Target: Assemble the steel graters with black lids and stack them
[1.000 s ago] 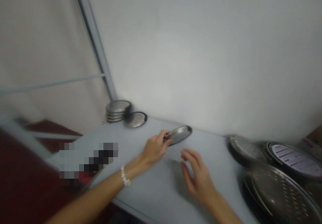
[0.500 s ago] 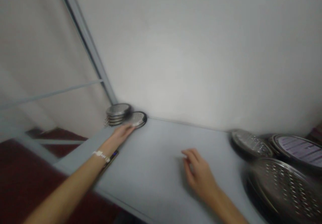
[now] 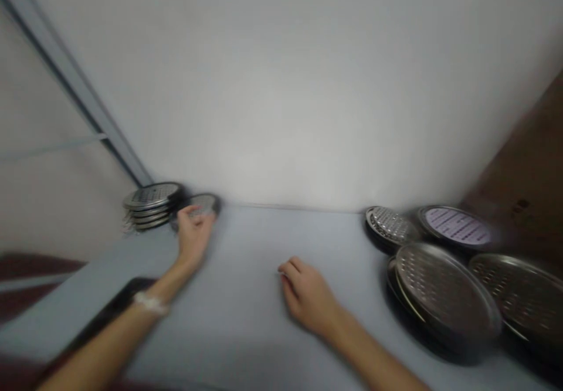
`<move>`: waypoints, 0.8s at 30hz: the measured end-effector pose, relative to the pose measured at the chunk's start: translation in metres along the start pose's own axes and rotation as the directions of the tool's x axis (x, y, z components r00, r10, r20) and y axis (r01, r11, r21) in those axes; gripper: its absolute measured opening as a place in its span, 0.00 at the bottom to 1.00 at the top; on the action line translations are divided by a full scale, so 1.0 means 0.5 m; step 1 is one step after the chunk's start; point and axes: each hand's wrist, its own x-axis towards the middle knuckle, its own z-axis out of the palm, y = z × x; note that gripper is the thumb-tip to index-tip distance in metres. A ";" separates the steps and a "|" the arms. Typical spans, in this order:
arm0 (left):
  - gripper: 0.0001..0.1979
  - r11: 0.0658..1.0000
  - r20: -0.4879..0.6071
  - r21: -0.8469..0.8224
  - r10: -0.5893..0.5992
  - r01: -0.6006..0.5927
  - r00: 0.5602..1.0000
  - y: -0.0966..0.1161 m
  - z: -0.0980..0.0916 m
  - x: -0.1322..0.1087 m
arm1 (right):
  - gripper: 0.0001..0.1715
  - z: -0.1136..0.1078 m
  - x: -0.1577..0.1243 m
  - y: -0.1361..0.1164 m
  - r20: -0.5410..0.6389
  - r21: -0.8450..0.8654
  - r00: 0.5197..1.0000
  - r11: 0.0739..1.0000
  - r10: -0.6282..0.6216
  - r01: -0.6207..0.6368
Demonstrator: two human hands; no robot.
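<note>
Hands stay loosely bent, well apart, left one near round graters.

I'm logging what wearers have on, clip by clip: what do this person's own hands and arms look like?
The left hand and right hand are ungloved, with no sleeves on the visible forearms. A white bracelet circles the left wrist, its details blurred; none shows on the right.

a pale wall rises behind the grey table. dark red floor shows at lower left.
</note>
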 end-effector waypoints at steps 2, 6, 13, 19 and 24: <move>0.20 0.994 0.297 -0.022 0.111 -0.109 0.948 0.053 0.057 -0.047 | 0.11 -0.003 0.006 0.007 0.045 -0.076 0.998 0.997 0.032 -0.029; 0.15 0.979 0.845 -0.119 0.189 -0.168 0.501 0.170 0.193 -0.154 | 0.10 -0.002 0.005 0.007 0.102 -0.119 0.994 0.992 0.045 -0.032; 0.29 0.997 0.995 -0.001 0.009 0.081 -0.098 0.256 0.413 -0.307 | 0.06 0.021 -0.015 -0.032 0.266 -0.088 0.939 0.965 -0.218 0.248; 0.29 0.992 0.992 -0.078 0.067 0.100 0.106 0.288 0.478 -0.384 | 0.17 0.011 -0.007 -0.021 0.143 -0.079 0.963 0.968 -0.228 0.240; 0.20 0.991 0.981 -0.100 0.083 0.090 0.175 0.293 0.498 -0.391 | 0.19 0.014 -0.005 -0.017 0.142 -0.008 0.971 0.981 -0.191 0.194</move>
